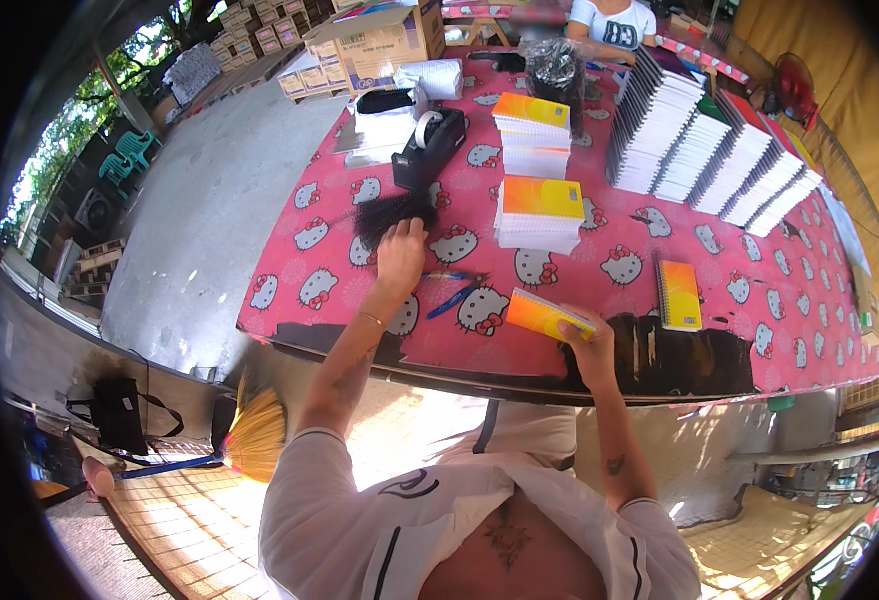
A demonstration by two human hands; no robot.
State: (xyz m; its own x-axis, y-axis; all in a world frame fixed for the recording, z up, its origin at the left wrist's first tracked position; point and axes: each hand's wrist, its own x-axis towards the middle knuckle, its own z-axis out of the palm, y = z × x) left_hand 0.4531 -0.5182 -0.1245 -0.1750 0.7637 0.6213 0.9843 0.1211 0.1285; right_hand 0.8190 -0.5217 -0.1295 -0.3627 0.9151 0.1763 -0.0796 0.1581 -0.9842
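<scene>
My left hand (402, 252) reaches into a pile of thin black spiral binding coils (384, 218), its fingers bent and closed on them; how many it grips is hidden. In my right hand (591, 352), near the table's front edge, is a small yellow-orange notepad (544, 314), held by its right end and tilted. Between the hands lie blue-handled pliers (456, 290). A yellow-orange notepad with a black spiral (677, 295) rests flat to the right. Beyond my right hand stands a stack of the same yellow-orange pads (541, 213), with another stack (533, 135) behind it.
Tall stacks of spiral notebooks (649, 125) fill the table's far right. A black tape dispenser (429, 148) stands past the coils, near a black plastic bag (555, 75). Cardboard boxes (384, 45) are at the back. Across the table sits a person (614, 22). A broom (256, 437) lies lower left.
</scene>
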